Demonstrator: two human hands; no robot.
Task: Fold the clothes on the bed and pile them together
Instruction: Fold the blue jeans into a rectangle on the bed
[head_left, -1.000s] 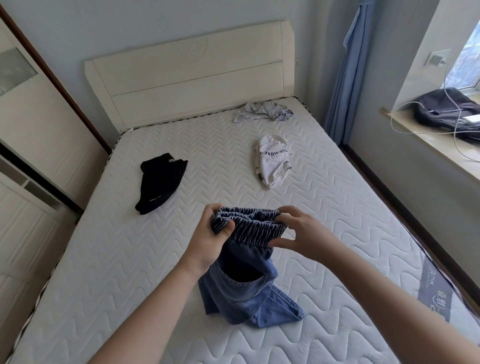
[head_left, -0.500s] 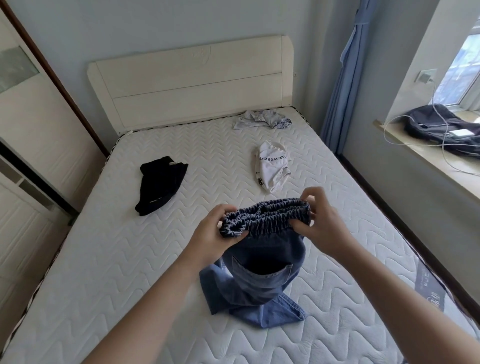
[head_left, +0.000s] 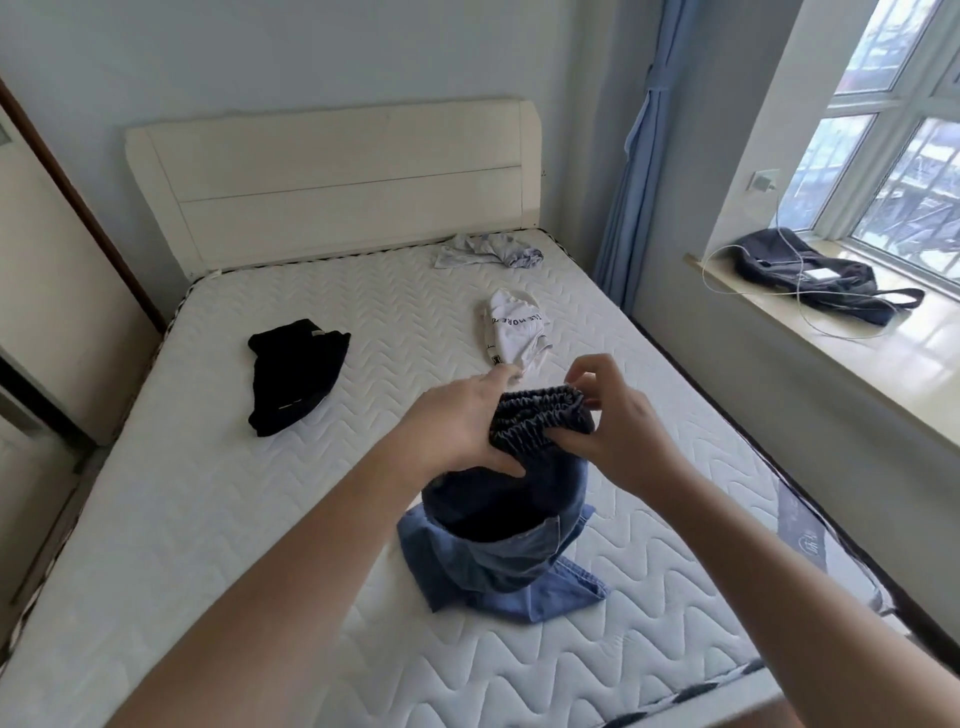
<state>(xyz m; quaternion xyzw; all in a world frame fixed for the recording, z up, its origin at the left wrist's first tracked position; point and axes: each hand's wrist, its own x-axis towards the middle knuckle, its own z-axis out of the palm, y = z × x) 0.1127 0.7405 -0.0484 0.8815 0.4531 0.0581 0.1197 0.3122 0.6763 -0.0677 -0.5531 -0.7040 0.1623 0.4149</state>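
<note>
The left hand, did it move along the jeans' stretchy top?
Yes. The left hand slid right along the jeans waistband toward the right hand, bunching it nearer the white garment.

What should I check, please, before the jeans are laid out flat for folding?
1. Right hand grips the waistband: ok.
2. Left hand on the waistband: ok, though its fingers look loose.
3. Jeans clear of the mattress: not ok, the legs lie bunched on it.
4. Legs untwisted: cannot tell.
5. Bare mattress toward the black garment: ok.
6. White garment apart from the jeans: ok.
</note>
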